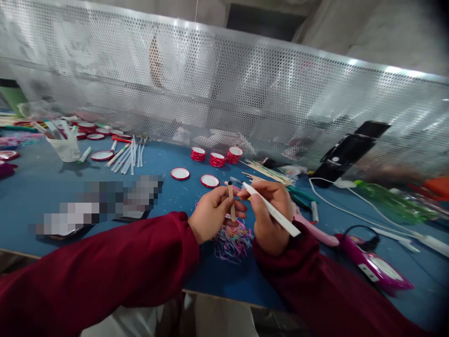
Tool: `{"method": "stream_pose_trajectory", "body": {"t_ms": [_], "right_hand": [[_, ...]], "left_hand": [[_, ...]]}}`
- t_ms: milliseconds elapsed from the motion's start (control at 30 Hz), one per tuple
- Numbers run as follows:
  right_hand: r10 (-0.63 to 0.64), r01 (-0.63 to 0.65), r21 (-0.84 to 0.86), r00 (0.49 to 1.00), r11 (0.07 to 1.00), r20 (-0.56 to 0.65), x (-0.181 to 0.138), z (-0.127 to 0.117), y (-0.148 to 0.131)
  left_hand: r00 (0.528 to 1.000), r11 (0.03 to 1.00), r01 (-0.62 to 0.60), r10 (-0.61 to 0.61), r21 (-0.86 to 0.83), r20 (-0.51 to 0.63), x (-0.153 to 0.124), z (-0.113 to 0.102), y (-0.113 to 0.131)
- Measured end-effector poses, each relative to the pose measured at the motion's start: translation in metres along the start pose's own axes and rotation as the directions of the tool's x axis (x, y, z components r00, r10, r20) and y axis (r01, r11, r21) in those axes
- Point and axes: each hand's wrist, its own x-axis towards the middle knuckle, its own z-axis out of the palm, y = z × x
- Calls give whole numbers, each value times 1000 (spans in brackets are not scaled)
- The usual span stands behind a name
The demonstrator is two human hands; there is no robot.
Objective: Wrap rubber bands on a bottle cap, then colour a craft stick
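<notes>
Between the thumb and fingers of my left hand (212,210) is a short tan stick (232,206) with a dark tip, held nearly upright. My right hand (273,215) grips a slim white tapered tool (271,210). Its narrow end points up and left, close to the stick; a gap shows between the two. Whether the tool is a pen or tweezers I cannot tell. Under both hands lies a tangled heap of thin multicoloured strands (231,245), partly hidden by my fingers. Two red-rimmed white discs (180,173) lie just beyond my left hand.
Stacked red-rimmed discs (217,159) stand farther back. Left are a white cup (65,149) of sticks, translucent strips (128,157) and blurred flat objects (70,217). Right are a purple device (377,267), a white cable (343,206) and a green bottle (386,201). A perforated metal screen (210,84) borders the table.
</notes>
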Motion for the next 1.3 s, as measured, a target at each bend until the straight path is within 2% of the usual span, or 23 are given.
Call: {"method": "stream_pose_trajectory", "body": {"t_ms": [167, 333, 567, 800, 1033, 1300], "right_hand": [[67, -61, -112, 996, 992, 52, -1, -4, 7], [14, -7, -169, 999, 986, 45, 0, -5, 10], [27, -23, -130, 999, 991, 30, 0, -3, 12], [143, -136, -111, 988, 984, 63, -6, -3, 10], [208, -204, -70, 976, 977, 63, -8, -2, 8], [229, -220, -109, 970, 969, 76, -11, -7, 7]], "left_hand": [[1000, 999, -10, 10, -32, -5, 0, -3, -1], [1000, 1000, -2, 2, -19, 11, -1, -3, 0], [1000, 999, 24, -24, -21, -4, 0, -2, -1], [1000, 1000, -2, 1, -29, -21, 2, -2, -4], [999, 999, 26, -28, -41, -39, -2, -1, -1], [994, 992, 86, -92, -92, -61, -3, -1, 2]]}}
